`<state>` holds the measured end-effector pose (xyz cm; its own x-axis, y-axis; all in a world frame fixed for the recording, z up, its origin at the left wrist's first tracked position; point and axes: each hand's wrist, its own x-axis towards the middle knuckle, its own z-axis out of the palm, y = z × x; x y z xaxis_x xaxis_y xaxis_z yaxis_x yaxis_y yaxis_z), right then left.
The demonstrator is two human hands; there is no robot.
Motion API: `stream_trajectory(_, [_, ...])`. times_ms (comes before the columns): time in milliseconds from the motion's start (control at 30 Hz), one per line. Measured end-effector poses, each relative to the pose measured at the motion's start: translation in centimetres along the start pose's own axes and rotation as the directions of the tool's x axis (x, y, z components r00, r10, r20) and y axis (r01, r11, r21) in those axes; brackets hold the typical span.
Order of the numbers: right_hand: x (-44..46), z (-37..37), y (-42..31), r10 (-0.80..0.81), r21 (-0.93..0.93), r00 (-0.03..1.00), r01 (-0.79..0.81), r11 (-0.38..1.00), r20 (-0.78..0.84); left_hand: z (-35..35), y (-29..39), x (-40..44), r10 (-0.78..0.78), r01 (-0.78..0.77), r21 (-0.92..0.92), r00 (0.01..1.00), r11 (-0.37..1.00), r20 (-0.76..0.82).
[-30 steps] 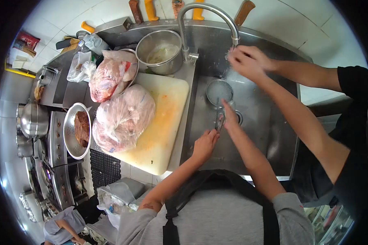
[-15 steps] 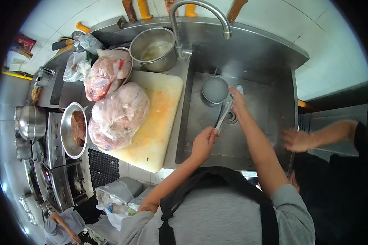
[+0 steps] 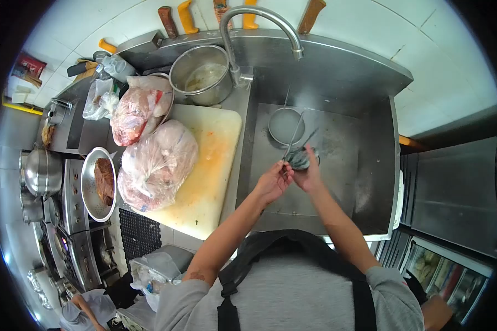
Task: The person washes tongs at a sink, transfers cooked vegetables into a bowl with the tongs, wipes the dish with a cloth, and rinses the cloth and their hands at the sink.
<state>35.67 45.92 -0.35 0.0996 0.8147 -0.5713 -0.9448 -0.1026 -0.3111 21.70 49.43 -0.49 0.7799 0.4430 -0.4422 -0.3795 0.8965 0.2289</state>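
Over the sink [image 3: 337,193], my left hand [image 3: 275,182] pinches the near end of a long thin metal utensil [image 3: 296,132]. It resembles tongs, but its exact kind is unclear. Close beside it, my right hand [image 3: 309,175] is closed around a crumpled dark grey-green pad [image 3: 299,159], pressed against the utensil. A second thin dark tip sticks out past the pad. Beyond my hands, a round pan [image 3: 285,126] with cloudy liquid and a thin handle sits on the sink floor.
A curved faucet [image 3: 265,12] arches over the sink's back edge. To the left are a cutting board [image 3: 218,160], bagged raw meat [image 3: 159,165], a pot of liquid [image 3: 201,74] and a bowl [image 3: 88,190] with browned meat. Part of another person [image 3: 436,313] shows at lower right.
My hands have come closer together and nearer my body, and the utensil's far end has swung away from me. The other person's arm has left the sink's right edge.
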Motion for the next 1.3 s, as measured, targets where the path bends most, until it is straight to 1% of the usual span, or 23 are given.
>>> stream_trajectory(100, [1.9,-0.9,-0.3,0.066,-0.290,0.974,-0.128,0.948,-0.216,-1.3,-2.0,0.4,-0.130,0.129,-0.014,0.990,0.992,-0.052])
stream_trajectory(133, [2.7,0.0,-0.2,-0.097,-0.260,0.936,0.006,0.966,-0.338,-0.8,-2.3,0.0,-0.148,0.145,-0.056,0.987,0.988,-0.059])
stream_trajectory(233, [4.5,1.3,-2.3,-0.302,-0.181,0.878,0.251,0.951,-0.370,1.8,-2.9,-1.7,-0.197,0.187,-0.188,0.980,0.964,-0.040])
stream_trajectory(333, [5.7,0.2,-6.3,-0.135,-0.039,0.953,0.129,0.991,-0.270,3.9,-2.8,-3.4,-0.203,0.202,-0.332,0.979,0.922,0.032])
stream_trajectory(400, [6.1,1.8,-6.8,-0.116,-0.042,0.953,0.108,0.993,-0.282,4.6,-2.3,-3.8,-0.190,0.214,-0.390,0.977,0.896,0.100])
stream_trajectory(433, [6.1,2.8,-7.0,-0.105,-0.047,0.952,0.095,0.994,-0.289,5.0,-2.0,-4.0,-0.177,0.200,-0.410,0.980,0.890,0.094])
stream_trajectory(533, [7.3,4.1,-7.8,-0.193,-0.002,0.950,0.199,0.980,-0.246,5.7,-0.9,-4.2,-0.143,0.166,-0.439,0.986,0.883,0.084])
stream_trajectory(633, [7.9,5.2,-8.5,-0.094,0.032,0.983,0.100,0.994,-0.155,6.1,-0.4,-4.4,-0.111,0.135,-0.444,0.991,0.886,0.081])
stream_trajectory(733, [9.8,3.5,-9.2,-0.163,0.065,0.984,0.168,0.984,-0.068,5.8,0.2,-5.1,-0.079,0.102,-0.453,0.994,0.886,0.070])
stream_trajectory(767, [11.2,1.1,-9.8,-0.401,-0.031,0.908,0.400,0.916,-0.119,4.5,0.1,-6.0,-0.060,0.083,-0.435,0.996,0.896,0.066])
stream_trajectory(800, [11.4,0.0,-12.0,-0.452,-0.073,0.885,0.446,0.892,-0.114,3.6,0.3,-6.9,-0.032,0.055,-0.416,0.998,0.908,0.062])
stream_trajectory(833, [11.5,-1.0,-14.3,-0.501,-0.114,0.859,0.490,0.864,-0.108,3.1,0.7,-7.9,-0.011,0.011,-0.382,1.000,0.924,0.003])
stream_trajectory(867, [10.1,0.1,-16.4,-0.375,-0.103,0.924,0.366,0.925,-0.081,2.5,0.9,-8.9,0.015,-0.034,-0.347,0.998,0.937,-0.059])
stream_trajectory(933, [9.0,4.2,-14.9,-0.404,-0.445,0.912,0.332,0.832,-0.074,1.1,0.5,-9.7,0.037,-0.079,-0.287,0.988,0.955,-0.147])
stream_trajectory(967, [8.1,6.7,-13.9,-0.429,-0.594,0.902,0.315,0.740,-0.056,-0.6,0.2,-8.7,0.033,-0.074,-0.252,0.986,0.965,-0.164])
stream_trajectory(1000, [6.5,10.1,-12.1,-0.385,-0.713,0.923,0.285,0.640,0.023,-1.8,0.1,-7.5,0.024,-0.063,-0.214,0.983,0.975,-0.180])
stream_trajectory(1067, [5.0,16.7,-8.1,-0.301,-0.726,0.944,0.300,0.619,0.133,-2.6,-0.6,-4.7,0.012,-0.030,-0.053,0.950,0.998,-0.312])
stream_trajectory(1100, [5.4,19.2,-6.7,-0.251,-0.719,0.933,0.359,0.595,0.257,-2.4,-0.9,-3.3,0.014,-0.005,0.026,0.926,1.000,-0.378])
stream_trajectory(1133, [6.2,21.7,-5.4,-0.195,-0.703,0.906,0.415,0.578,0.375,-2.1,-1.0,-2.0,0.048,0.019,0.179,0.931,0.984,-0.361])
stream_trajectory(1167, [6.9,24.5,-4.2,-0.194,-0.672,0.859,0.495,0.551,0.473,-1.7,-0.9,-0.8,0.076,0.045,0.329,0.936,0.943,-0.345])
stream_trajectory(1200, [8.2,26.5,-3.4,-0.189,-0.700,0.855,0.506,0.504,0.482,-1.1,-0.8,0.3,0.099,0.073,0.473,0.939,0.878,-0.328])
stream_trajectory(1233, [9.4,27.7,-3.2,-0.178,-0.775,0.863,0.502,0.384,0.472,-0.5,-0.6,1.4,0.190,0.019,0.608,0.941,0.794,-0.278])
stream_trajectory(1300, [11.0,29.9,-2.6,-0.163,-0.872,0.875,0.476,0.118,0.456,0.6,0.3,3.6,0.351,-0.089,0.824,0.926,0.560,-0.138])
